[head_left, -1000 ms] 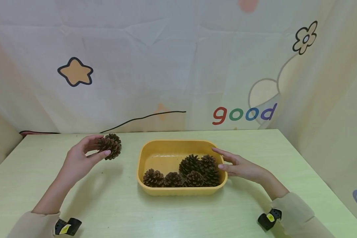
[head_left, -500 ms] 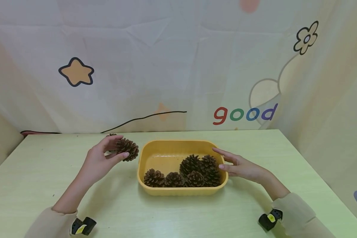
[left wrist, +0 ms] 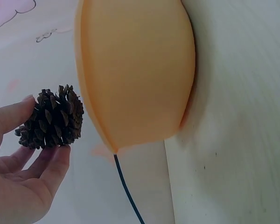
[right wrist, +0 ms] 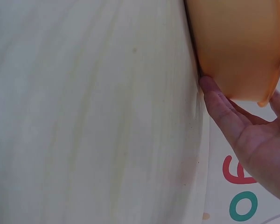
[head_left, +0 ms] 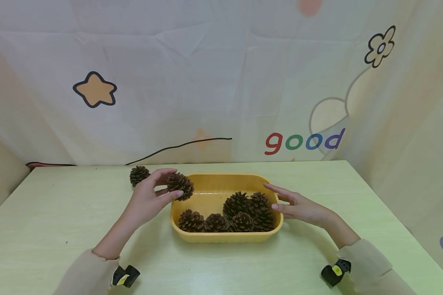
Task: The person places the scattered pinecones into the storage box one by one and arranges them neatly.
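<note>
My left hand point(head_left: 152, 198) holds a brown pine cone point(head_left: 180, 187) between thumb and fingers, over the left end of a yellow plastic tub point(head_left: 224, 237). The left wrist view shows that pine cone point(left wrist: 53, 117) pinched beside the tub's rim point(left wrist: 80, 70). My right hand point(head_left: 302, 209) holds the tub's right end, its thumb and forefinger over the rim. In the right wrist view, other fingers point(right wrist: 219, 103) lie along the outer wall, low by the tabletop. Several pine cones point(head_left: 241, 221) lie in the tub, along its near side and right end.
Another pine cone point(head_left: 139, 175) sits on the pale green table point(head_left: 221, 268) near the back edge, behind my left hand. A printed curtain point(head_left: 206, 82) hangs right behind the table. Both wrists carry small black cameras point(head_left: 126, 276).
My left hand has carried its pine cone rightward, from over the table to over the tub's left end. The pine cone on the table has come into clear view. My right hand stays put.
</note>
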{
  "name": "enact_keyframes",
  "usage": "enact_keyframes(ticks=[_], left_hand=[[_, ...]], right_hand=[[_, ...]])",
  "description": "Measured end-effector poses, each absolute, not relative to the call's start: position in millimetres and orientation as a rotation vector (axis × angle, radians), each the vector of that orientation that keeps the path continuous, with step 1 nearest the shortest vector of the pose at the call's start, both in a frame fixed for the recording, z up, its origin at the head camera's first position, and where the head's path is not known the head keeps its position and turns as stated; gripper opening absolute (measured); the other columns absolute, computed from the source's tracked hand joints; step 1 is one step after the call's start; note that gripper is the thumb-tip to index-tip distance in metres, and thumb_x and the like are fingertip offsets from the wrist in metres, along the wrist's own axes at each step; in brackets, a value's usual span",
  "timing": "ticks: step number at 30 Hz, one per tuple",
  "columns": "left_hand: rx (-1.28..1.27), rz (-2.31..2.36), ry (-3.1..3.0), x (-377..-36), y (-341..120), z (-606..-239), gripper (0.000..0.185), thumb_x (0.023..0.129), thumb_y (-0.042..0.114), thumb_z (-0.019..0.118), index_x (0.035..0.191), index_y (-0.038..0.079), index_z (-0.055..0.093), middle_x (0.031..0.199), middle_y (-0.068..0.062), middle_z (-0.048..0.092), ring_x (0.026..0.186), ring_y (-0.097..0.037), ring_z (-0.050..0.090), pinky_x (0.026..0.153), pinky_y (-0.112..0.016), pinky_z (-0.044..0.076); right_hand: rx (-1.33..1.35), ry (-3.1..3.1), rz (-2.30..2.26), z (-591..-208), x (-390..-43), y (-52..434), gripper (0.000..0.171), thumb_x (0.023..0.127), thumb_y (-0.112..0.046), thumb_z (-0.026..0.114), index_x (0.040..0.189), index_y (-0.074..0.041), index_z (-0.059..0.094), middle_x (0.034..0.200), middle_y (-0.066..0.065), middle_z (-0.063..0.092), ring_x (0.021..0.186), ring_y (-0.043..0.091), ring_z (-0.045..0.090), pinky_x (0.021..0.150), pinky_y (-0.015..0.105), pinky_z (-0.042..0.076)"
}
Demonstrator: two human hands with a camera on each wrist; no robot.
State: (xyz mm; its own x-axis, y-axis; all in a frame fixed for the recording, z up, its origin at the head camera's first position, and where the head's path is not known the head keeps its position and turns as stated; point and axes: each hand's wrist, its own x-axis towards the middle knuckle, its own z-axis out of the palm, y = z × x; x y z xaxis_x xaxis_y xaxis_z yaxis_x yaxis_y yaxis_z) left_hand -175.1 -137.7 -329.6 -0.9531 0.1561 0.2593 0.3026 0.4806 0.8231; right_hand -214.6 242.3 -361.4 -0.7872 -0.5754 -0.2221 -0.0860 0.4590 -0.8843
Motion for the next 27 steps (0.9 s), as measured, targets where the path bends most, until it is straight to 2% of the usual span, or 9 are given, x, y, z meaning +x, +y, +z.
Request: enact_keyframes(ticks=[12, 21, 27], left_hand=[[-0.447, -1.436, -2.608, -182.0, -114.6, -336.8, 0.052, 0.079, 0.014, 0.071, 0.126, 0.005, 0.05, 0.119, -0.013, 0.056, 0.108, -0.03, 0.053, 0.089, -0.042, 0.048], [-0.46, -1.379, -2.655, -189.8, -97.9, -342.2, 0.053, 0.079, 0.016, 0.072, 0.126, 0.008, 0.05, 0.118, -0.011, 0.057, 0.107, -0.028, 0.054, 0.089, -0.042, 0.047], [-0.505, -1.3, -2.667, -192.4, -86.8, -346.1, 0.052, 0.079, 0.015, 0.072, 0.125, 0.005, 0.051, 0.115, -0.011, 0.059, 0.104, -0.027, 0.056, 0.088, -0.04, 0.048]], right_hand=[[-0.566, 2.226, -1.285, -360.0, -213.9, 242.5, 0.064, 0.094, -0.027, 0.05, 0.147, -0.02, 0.017, 0.151, 0.018, 0.002, 0.132, 0.049, 0.005, 0.092, 0.05, 0.042], [-0.572, 2.209, -1.298, -360.2, -214.0, 242.9, 0.063, 0.094, -0.027, 0.05, 0.147, -0.019, 0.016, 0.151, 0.019, 0.001, 0.132, 0.049, 0.008, 0.093, 0.049, 0.042], [-0.564, 2.221, -1.291, -360.4, -213.8, 243.5, 0.062, 0.095, -0.026, 0.049, 0.147, -0.02, 0.017, 0.151, 0.018, 0.002, 0.132, 0.049, 0.007, 0.092, 0.05, 0.043]])
